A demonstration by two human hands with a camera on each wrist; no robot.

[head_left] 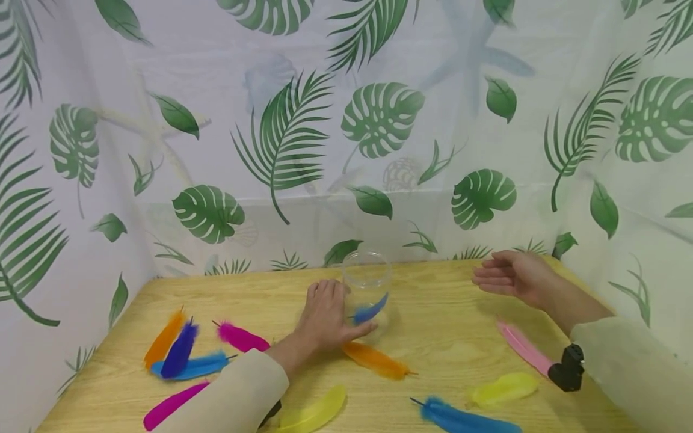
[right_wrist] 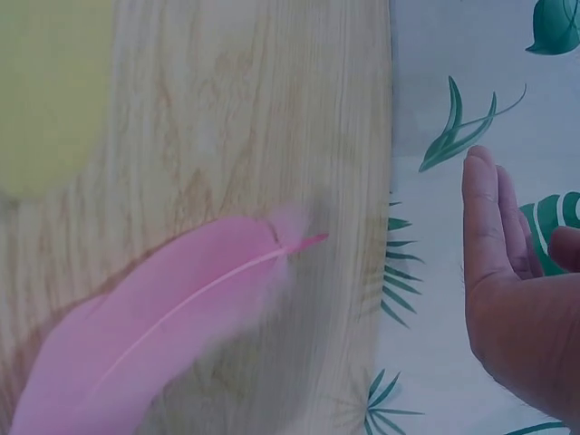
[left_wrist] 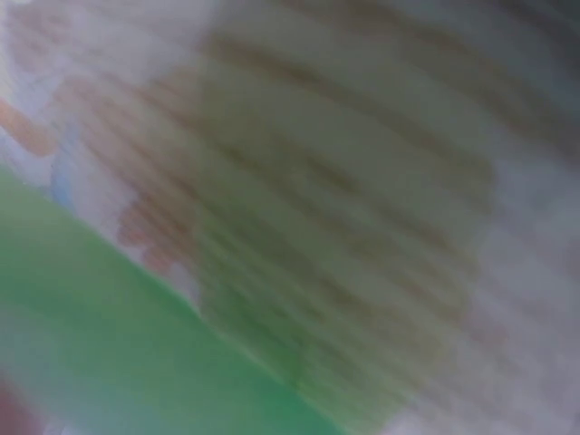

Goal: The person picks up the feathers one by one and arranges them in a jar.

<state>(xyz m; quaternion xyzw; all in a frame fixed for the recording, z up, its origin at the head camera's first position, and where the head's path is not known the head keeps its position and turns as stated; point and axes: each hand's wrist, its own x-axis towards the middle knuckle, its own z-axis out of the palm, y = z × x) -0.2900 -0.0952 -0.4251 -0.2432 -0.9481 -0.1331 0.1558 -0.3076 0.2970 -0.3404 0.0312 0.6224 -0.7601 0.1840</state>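
Note:
A clear jar [head_left: 367, 273] stands upright near the table's back edge, with a blue feather [head_left: 370, 308] leaning inside it. My left hand [head_left: 323, 316] holds the jar from its left side, the thumb across its lower front. An orange feather [head_left: 376, 359] lies just in front of that hand. To the right, my right hand [head_left: 517, 278] is raised over the table with straight fingers and nothing in it. The pink feather [head_left: 524, 347] lies below the right forearm, and the right wrist view also shows this pink feather [right_wrist: 172, 317]. The left wrist view is too blurred to read.
At left lie another orange feather [head_left: 164, 340], a dark blue feather [head_left: 180, 349], a light blue feather [head_left: 197, 365] and two magenta ones [head_left: 243, 337]. Nearer me are yellow feathers [head_left: 503, 388] and a blue feather [head_left: 468, 419]. A leaf-patterned curtain [head_left: 314, 162] surrounds the table.

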